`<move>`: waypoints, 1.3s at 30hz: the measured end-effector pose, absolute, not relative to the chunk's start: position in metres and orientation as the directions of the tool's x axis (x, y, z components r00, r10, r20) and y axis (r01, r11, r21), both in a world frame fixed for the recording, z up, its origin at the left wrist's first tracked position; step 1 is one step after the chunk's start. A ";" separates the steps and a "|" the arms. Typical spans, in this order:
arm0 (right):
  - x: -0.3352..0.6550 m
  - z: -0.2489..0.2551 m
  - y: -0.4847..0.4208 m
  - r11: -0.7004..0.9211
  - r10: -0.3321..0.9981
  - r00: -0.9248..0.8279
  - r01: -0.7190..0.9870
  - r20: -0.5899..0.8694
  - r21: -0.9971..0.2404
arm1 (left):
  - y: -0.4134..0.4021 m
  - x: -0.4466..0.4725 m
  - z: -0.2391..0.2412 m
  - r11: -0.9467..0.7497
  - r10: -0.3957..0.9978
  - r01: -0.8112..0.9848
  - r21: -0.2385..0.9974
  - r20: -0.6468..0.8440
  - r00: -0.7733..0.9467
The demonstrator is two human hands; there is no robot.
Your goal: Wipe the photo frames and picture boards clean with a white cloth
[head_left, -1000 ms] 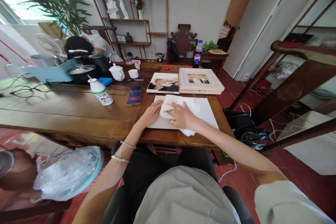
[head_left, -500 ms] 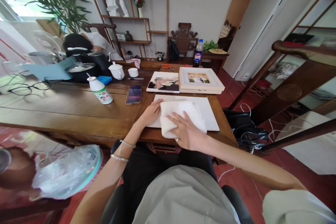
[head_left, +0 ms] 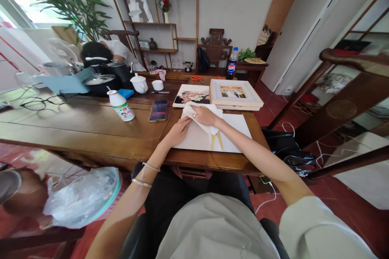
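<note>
A white board (head_left: 194,139) lies flat near the table's front edge, with a yellowish two-pronged mark (head_left: 216,141) on its surface. My left hand (head_left: 180,131) rests with fingers stretched out on the board's left side, its fingertips close to the cloth. Bunched under my right hand (head_left: 205,115) is a white cloth (head_left: 189,109), which its fingers grip and press on the board's far left part. Just behind the board are a photo print panel (head_left: 194,95) and a white picture frame (head_left: 255,99) holding a photo.
On the table stand a white drink bottle (head_left: 123,107), a phone (head_left: 158,111), a white teapot (head_left: 139,84), a small white cup (head_left: 157,85), orange-handled scissors (head_left: 196,78) and a cola bottle (head_left: 232,64). Glasses (head_left: 42,102) lie left. A person (head_left: 121,52) leans at the far left.
My right hand has slid the cloth away from me and to the left, uncovering the yellowish mark. My left hand stays on the board. The view has shifted slightly.
</note>
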State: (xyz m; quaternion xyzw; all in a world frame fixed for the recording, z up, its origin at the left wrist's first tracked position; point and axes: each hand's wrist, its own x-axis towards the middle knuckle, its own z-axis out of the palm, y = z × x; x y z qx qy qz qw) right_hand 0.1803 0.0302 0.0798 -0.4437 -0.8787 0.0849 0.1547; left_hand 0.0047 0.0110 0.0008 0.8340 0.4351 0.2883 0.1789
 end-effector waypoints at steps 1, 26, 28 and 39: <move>0.175 0.081 0.035 0.612 0.791 -0.580 0.736 0.196 -0.291 | 0.010 0.005 0.001 -0.563 0.826 0.618 0.549 0.335 0.454; 0.306 0.085 -0.147 0.605 0.792 -0.601 0.754 0.101 -0.257 | 0.012 0.002 -0.003 -0.578 0.816 0.632 0.516 0.341 0.467; 0.308 0.089 -0.144 0.595 0.796 -0.599 0.750 0.084 -0.289 | 0.012 0.002 -0.003 -0.582 0.813 0.628 0.517 0.343 0.470; 0.322 0.057 -0.019 0.480 0.876 -0.458 0.861 0.153 -0.169 | 0.009 0.004 0.002 -0.546 0.835 0.634 0.548 0.291 0.467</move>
